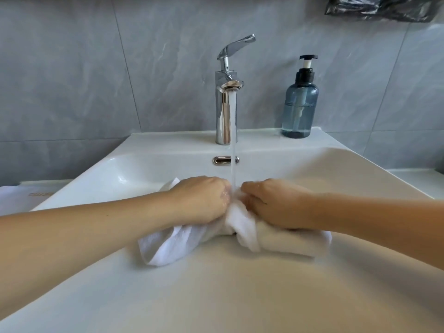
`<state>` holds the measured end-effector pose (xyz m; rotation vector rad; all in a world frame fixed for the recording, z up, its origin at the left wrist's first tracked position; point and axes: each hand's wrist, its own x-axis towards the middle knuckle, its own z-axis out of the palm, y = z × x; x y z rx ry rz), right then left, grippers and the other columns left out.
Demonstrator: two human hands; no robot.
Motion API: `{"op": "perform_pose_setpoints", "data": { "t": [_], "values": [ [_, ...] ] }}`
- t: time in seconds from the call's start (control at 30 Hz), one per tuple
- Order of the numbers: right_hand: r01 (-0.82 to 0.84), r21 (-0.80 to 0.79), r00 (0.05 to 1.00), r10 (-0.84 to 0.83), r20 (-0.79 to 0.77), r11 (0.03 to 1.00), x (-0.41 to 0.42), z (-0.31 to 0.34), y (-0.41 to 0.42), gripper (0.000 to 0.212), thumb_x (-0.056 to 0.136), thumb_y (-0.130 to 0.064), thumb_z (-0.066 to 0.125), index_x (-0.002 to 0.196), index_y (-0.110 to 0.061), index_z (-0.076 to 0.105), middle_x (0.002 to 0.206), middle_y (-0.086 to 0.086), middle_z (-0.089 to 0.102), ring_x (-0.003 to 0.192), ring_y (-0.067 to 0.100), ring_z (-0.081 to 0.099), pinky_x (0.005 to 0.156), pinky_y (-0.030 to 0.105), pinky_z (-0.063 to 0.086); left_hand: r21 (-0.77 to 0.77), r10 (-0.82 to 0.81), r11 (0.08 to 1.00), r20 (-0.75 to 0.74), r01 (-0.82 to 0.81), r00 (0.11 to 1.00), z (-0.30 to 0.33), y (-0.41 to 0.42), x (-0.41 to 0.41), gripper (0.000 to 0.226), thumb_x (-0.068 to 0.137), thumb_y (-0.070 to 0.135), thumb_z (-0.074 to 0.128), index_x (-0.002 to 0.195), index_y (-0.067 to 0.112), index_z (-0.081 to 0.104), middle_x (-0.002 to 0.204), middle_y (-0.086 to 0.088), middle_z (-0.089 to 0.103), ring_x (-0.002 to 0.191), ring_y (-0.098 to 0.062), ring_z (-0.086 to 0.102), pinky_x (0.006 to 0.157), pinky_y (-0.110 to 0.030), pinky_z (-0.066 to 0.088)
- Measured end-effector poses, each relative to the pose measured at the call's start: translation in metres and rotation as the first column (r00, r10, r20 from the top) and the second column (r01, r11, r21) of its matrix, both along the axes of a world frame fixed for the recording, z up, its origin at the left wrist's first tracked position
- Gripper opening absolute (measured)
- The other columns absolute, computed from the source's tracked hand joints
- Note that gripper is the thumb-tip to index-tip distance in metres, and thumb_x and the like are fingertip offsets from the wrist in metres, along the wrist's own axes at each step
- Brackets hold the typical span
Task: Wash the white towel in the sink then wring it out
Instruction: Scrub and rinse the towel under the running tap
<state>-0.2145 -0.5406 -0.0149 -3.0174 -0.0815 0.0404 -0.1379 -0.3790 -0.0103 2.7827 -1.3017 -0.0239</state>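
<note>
The white towel [242, 233] is bunched up in the middle of the white sink [216, 284]. My left hand [201, 200] grips its left part and my right hand [274, 203] grips its right part, knuckles nearly touching. A stream of water [233, 140] falls from the chrome faucet [225, 102] onto the towel between my two hands. One loose end of the towel hangs down to the left below my left wrist, and the other end lies folded under my right wrist.
A blue pump soap bottle [300, 106] stands on the sink's back ledge, right of the faucet. The faucet lever is raised. An overflow slot [222, 160] sits in the back wall of the basin. Grey tiles cover the wall behind.
</note>
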Motion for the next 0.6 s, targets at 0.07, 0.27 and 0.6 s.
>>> {"op": "perform_pose_setpoints", "data": {
  "t": [0.07,0.27,0.6],
  "values": [
    [0.039,-0.025,0.999,-0.039,0.005,0.999,0.004,0.001,-0.002,0.015,0.099,-0.026,0.038,0.085,-0.028,0.040,0.094,0.003,0.060,0.081,0.026,0.052,0.072,0.037,0.045,-0.069,-0.053,0.996,-0.049,0.049,0.997,-0.003,0.001,-0.004,0.023,0.103,0.035,0.036,0.089,0.028,0.053,0.095,0.011,0.065,0.092,-0.019,0.059,0.079,-0.036,0.047],
    [-0.011,0.016,1.000,0.011,0.020,1.000,-0.005,0.001,-0.002,0.024,0.102,-0.031,0.035,0.078,-0.027,0.037,0.079,-0.004,0.052,0.080,0.026,0.054,0.073,0.040,0.046,-0.071,0.017,0.997,-0.054,-0.021,0.998,-0.004,0.005,0.008,0.027,0.101,0.030,0.038,0.079,0.023,0.051,0.087,0.002,0.062,0.085,-0.024,0.057,0.079,-0.039,0.050],
    [0.113,-0.130,0.990,-0.102,0.093,0.985,0.013,0.005,-0.020,0.028,0.097,-0.017,0.035,0.116,-0.020,0.055,0.119,-0.001,0.055,0.111,0.025,0.055,0.092,0.039,0.045,0.225,0.240,0.950,-0.076,-0.218,0.968,0.024,0.018,0.008,0.037,0.094,0.051,0.043,0.090,0.017,0.056,0.091,-0.003,0.064,0.085,-0.022,0.062,0.078,-0.039,0.051]
  ]
}}
